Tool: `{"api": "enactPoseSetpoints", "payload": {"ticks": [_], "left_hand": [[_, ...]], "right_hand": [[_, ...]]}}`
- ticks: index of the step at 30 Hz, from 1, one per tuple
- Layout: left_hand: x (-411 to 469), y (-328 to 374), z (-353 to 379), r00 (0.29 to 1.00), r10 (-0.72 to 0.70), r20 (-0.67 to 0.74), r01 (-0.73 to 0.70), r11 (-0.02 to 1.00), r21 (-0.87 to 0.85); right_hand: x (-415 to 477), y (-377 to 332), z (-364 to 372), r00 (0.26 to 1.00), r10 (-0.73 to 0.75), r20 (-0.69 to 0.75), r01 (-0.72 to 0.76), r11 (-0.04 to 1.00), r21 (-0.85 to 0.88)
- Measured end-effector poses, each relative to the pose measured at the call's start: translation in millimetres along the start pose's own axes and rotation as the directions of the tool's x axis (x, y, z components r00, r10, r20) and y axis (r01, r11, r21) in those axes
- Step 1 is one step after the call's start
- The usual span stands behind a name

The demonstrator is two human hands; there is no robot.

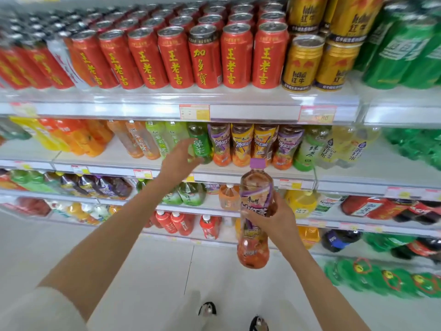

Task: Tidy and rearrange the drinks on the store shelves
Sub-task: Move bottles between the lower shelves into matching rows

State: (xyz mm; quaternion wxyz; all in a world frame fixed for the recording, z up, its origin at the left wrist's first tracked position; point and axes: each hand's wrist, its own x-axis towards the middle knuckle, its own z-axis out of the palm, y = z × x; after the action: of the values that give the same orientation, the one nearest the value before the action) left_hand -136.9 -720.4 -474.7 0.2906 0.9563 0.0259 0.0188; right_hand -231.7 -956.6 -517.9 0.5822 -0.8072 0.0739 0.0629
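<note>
- Held in right hand [274, 218], fingers wrapped round its middle: purple-capped iced tea bottle [256, 211], upright, in front of the shelves; avoid tilting.
- Left hand [181, 161] spread wide, gripping nothing, at the green tea bottle [199, 144] on the second shelf [222, 176]; close round its body before sliding.
- Probably seat the held bottle beside the purple-label bottle [218, 144], label outward.
</note>
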Motion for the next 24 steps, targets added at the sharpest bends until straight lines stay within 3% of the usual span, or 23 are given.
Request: {"api": "enactPoseSetpoints", "payload": {"ticks": [6,12,18,21,24], "left_hand": [[80.4,-11.8,0.9,0.989,-0.140,-0.041,0.146,0.967,0.210],[106.4,-22.3,14.4,0.992,-0.123,-0.038,0.125,0.991,0.055],[99.9,-27.0,25.2,0.993,-0.068,-0.093,0.084,0.979,0.187],[92.2,-32.0,31.9,0.986,-0.003,-0.167,0.030,0.986,0.162],[81.8,-36.0,41.0,0.988,0.003,-0.157,0.023,0.986,0.165]], "right_hand": [[10.9,-5.8,7.1,0.999,0.017,-0.043,-0.014,0.998,0.061],[12.4,-7.9,18.9,0.995,0.051,-0.085,-0.041,0.992,0.118],[11.0,-5.6,26.4,0.989,0.069,-0.132,-0.055,0.993,0.107],[12.5,-4.3,29.0,0.985,0.075,-0.153,-0.064,0.995,0.080],[12.9,-7.0,31.6,0.985,0.071,-0.155,-0.059,0.995,0.079]]}}
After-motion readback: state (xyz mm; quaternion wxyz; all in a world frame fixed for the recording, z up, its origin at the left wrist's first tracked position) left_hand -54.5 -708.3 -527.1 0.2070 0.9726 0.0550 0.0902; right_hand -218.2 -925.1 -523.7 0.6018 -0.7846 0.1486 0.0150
